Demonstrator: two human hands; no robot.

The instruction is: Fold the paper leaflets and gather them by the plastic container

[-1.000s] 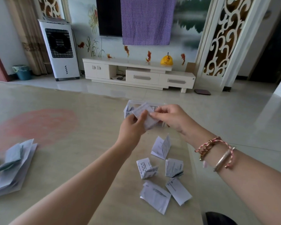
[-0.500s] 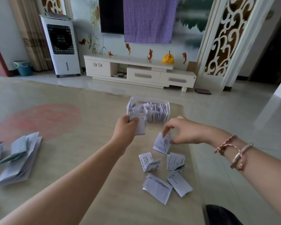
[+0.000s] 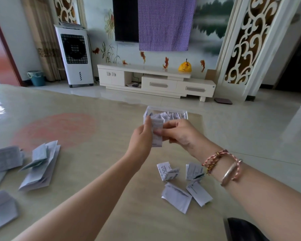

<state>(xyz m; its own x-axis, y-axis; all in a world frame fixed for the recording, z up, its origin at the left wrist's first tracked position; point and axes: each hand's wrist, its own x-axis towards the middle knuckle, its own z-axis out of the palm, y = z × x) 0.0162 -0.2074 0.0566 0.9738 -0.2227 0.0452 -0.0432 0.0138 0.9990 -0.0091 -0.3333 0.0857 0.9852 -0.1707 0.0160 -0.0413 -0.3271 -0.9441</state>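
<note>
At the centre of the frame, the left hand point(image 3: 142, 136) and right hand point(image 3: 180, 134) both pinch one folded leaflet point(image 3: 157, 132), held upright. Just behind it stands the plastic container point(image 3: 165, 113) with folded papers inside.

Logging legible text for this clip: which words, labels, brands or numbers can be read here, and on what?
None can be read.
Leaflet held in both hands: lines of print, too blurred.
Folded leaflets on the table: print too small.
Leaflets in the plastic container: print too small.
Air cooler: a mark, no legible lettering.
</note>
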